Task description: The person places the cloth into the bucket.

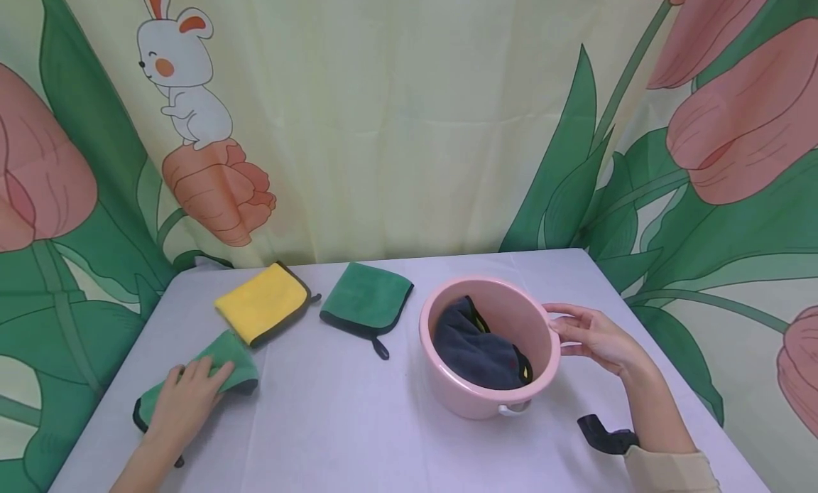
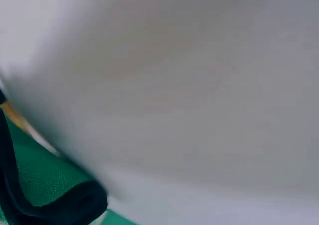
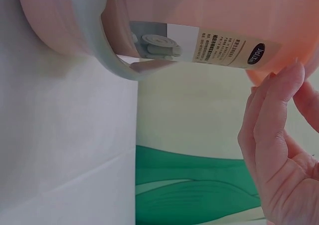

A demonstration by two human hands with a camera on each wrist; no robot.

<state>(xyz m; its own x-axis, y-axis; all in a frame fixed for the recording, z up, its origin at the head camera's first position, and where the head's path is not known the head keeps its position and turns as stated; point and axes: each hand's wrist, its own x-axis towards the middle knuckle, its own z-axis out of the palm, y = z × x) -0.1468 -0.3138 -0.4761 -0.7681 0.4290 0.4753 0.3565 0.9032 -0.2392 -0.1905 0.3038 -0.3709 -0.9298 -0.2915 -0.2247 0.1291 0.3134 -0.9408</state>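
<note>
At the left of the table my left hand (image 1: 185,404) grips a folded green cloth (image 1: 233,354) with dark edging, fingers over its top and thumb on the right side. In the left wrist view, part of the dark-edged green cloth (image 2: 45,170) shows at the lower left; the hand is out of that view. My right hand (image 1: 591,337) pinches the right rim of a pink bucket (image 1: 460,401), as the right wrist view also shows, with the fingers (image 3: 271,120) against its outside. Inside the bucket lies a crumpled dark cloth (image 1: 479,347) with bits of yellow.
A folded yellow cloth (image 1: 265,301) and another green cloth (image 1: 367,298) with a dark loop lie along the back of the white table (image 1: 332,422). A black strap-like piece (image 1: 607,436) is by the right wrist. Behind the table hangs a printed curtain (image 1: 409,123).
</note>
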